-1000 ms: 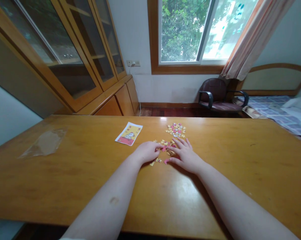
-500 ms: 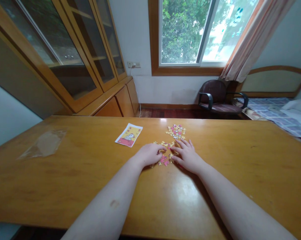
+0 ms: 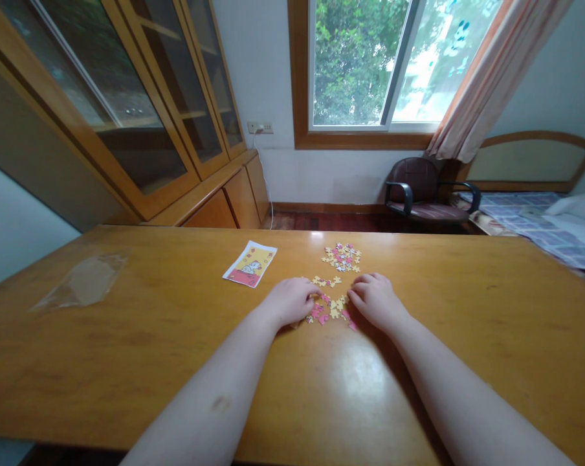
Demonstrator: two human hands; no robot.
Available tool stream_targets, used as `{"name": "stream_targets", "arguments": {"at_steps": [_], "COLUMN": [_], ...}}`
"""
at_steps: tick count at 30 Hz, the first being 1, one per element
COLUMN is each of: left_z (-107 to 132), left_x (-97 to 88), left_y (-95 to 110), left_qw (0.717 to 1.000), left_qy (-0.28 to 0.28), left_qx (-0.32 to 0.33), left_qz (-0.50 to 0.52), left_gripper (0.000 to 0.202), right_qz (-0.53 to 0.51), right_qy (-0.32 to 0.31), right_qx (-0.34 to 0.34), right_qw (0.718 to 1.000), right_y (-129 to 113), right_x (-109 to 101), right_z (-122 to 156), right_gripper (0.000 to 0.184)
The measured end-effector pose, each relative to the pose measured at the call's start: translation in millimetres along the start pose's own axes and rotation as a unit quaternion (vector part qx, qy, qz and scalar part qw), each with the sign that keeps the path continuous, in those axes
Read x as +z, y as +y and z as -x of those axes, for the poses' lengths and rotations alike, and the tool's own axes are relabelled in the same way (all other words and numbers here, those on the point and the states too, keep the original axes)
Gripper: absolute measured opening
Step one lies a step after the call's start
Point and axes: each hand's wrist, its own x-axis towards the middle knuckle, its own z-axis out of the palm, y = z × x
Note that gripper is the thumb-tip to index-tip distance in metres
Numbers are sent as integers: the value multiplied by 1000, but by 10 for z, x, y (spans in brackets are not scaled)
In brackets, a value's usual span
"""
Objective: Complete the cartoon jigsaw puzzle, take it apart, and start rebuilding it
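Jigsaw puzzle pieces (image 3: 338, 307) in yellow and pink lie loosely grouped between my two hands. My left hand (image 3: 292, 300) rests at their left side, its fingers curled down and thumb close to the forefinger; pieces touch its fingertips, and what it holds, if anything, is hidden. On the right, my right hand (image 3: 377, 301) is drawn in with bent fingers and the thumb against them; its grip is hidden too. A short row of yellow pieces (image 3: 327, 282) sits just beyond. Farther back is a heap of mixed puzzle pieces (image 3: 342, 257).
A picture card (image 3: 250, 264) with a white animal on yellow and pink lies left of the pieces. A clear plastic bag (image 3: 86, 278) is at the far left of the wooden table (image 3: 176, 259). Beyond stand a glass-door cabinet (image 3: 209, 169), an armchair (image 3: 421, 188) and a bed (image 3: 530, 210).
My right hand has moved slightly right, away from the pieces, and its spread fingers have curled in. More of the pieces show between the hands. My left hand is nearly where it was.
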Motion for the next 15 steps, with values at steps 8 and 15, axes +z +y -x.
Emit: {"name": "stream_targets", "arguments": {"at_steps": [8, 15], "left_z": [33, 8], "left_x": [10, 38], "left_y": [59, 35], "left_qw": [998, 996], "left_qy": [-13, -21], "left_qx": [60, 74], "left_qz": [-28, -43], "left_gripper": [36, 27], "right_qz": [-30, -127], "right_qy": [-140, -93], "right_qx": [-2, -151], "right_qw": [990, 976], "right_y": [43, -98], "right_x": [-194, -214], "right_z": [87, 123], "right_gripper": [25, 24]}}
